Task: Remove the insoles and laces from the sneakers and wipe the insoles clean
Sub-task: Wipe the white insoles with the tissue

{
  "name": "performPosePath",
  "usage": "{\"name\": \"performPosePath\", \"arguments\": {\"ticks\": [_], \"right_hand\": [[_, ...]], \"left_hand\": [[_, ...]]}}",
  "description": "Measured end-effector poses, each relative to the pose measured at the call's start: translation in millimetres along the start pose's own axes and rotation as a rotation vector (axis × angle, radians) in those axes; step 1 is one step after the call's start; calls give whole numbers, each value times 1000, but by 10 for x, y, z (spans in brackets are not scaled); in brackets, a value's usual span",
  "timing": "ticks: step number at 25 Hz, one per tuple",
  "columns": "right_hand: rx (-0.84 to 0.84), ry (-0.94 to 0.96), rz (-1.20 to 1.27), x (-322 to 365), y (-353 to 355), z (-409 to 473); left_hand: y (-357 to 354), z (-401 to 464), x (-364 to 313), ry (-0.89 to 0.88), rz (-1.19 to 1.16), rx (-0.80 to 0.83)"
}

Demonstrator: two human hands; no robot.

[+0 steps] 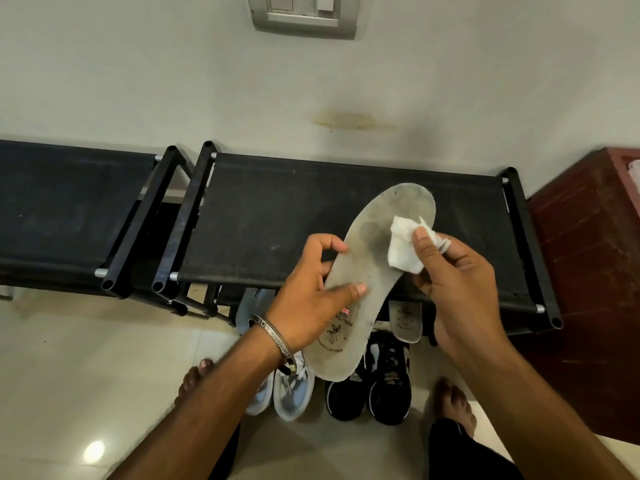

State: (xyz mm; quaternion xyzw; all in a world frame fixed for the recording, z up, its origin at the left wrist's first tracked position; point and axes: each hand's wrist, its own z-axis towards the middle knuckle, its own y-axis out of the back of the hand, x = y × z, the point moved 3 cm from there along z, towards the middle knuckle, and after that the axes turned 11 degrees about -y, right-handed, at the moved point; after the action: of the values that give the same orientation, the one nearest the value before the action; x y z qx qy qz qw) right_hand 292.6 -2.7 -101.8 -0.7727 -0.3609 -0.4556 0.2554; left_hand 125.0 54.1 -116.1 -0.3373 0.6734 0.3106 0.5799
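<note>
The left hand [311, 292] grips the grey insole [367, 271] at its mid edge, thumb across the top, toe end pointing away. The right hand [457, 282] pinches a white wipe [403, 245] against the insole's forepart. Below both hands, black sneakers [377, 389] sit on the floor beside pale sneakers [287, 396]; beyond them lies the black shoe rack [277, 216].

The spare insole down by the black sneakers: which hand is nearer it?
Right. The right hand, holding the tissue, is just above the spare insole; the left hand sits farther left, gripping the other insole.
</note>
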Motion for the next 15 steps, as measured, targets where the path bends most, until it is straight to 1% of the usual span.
{"name": "performPosePath", "arguments": {"ticks": [2, 3, 4, 6, 8, 9, 10, 12, 13, 14, 15], "right_hand": [[27, -17, 2, -38, -20, -1], [50, -19, -18, -65, -46, -14], [87, -29, -42, -85, -82, -43], [181, -65, -99, -85, -162, -109], [237, -80, -134, -46, -199, -156], [209, -40, -149, -21, -174, -147], [117, 40, -187, 20, -121, -121], [-162, 232, -270, 118, 29, -63], [-253, 307, -289, 157, 78, -51], [-286, 359, -308, 166, 94, -43], [-277, 406, -355, 148, 73, -55]], "left_hand": [[-24, -6, -5, 82, -12, 31], [-28, -6, -4, 111, -42, 20], [-29, 1, -13, 138, -120, -3], [-27, 19, 5, 244, -413, -32], [-33, 5, -2, 361, -718, -21], [-30, 2, -8, 397, -812, -14], [-22, 0, -3, 415, -855, -8], [-21, -16, 11, 430, -859, 15], [-34, -25, 18, 430, -856, 32], [-58, -34, 16, 426, -848, 47], [-81, -42, 5, 428, -837, 49]]}}
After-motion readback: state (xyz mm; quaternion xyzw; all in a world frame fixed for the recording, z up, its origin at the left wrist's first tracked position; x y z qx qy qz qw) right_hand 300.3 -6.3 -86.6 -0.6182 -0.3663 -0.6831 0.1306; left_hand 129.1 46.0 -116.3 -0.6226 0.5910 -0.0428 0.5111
